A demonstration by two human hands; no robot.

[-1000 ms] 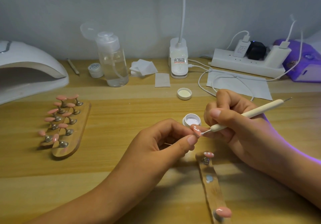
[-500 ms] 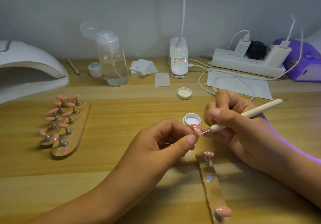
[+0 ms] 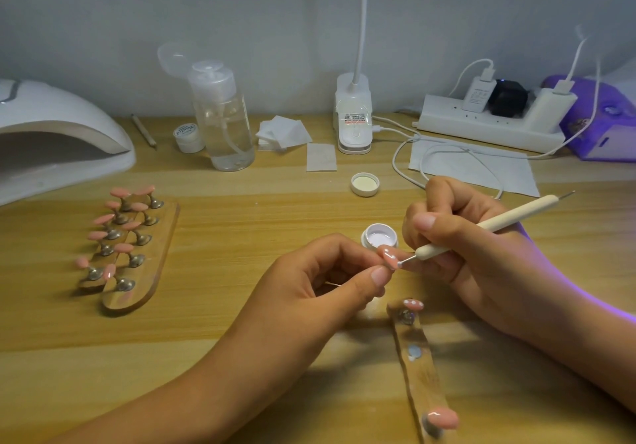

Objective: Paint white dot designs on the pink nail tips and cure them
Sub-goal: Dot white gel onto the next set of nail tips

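Table (image 3: 223, 223): pale wood, visible grain, matt. Holder boards (image 3: 161, 237): wood with a slight sheen; their stands (image 3: 124, 285): dull grey metal. Nail tips (image 3: 444, 419): pink, smooth, high gloss; held nail tip (image 3: 389, 257) likewise, with white dots. Dotting tool (image 3: 499, 220): matt cream handle, thin bright metal ends. Paint pot (image 3: 380, 235) and lid (image 3: 364, 184): white plastic. Bottle (image 3: 227, 127): clear plastic, frosted cap. Curing lamp (image 3: 58, 109): smooth white plastic. Wipes (image 3: 284, 132): white, matt.
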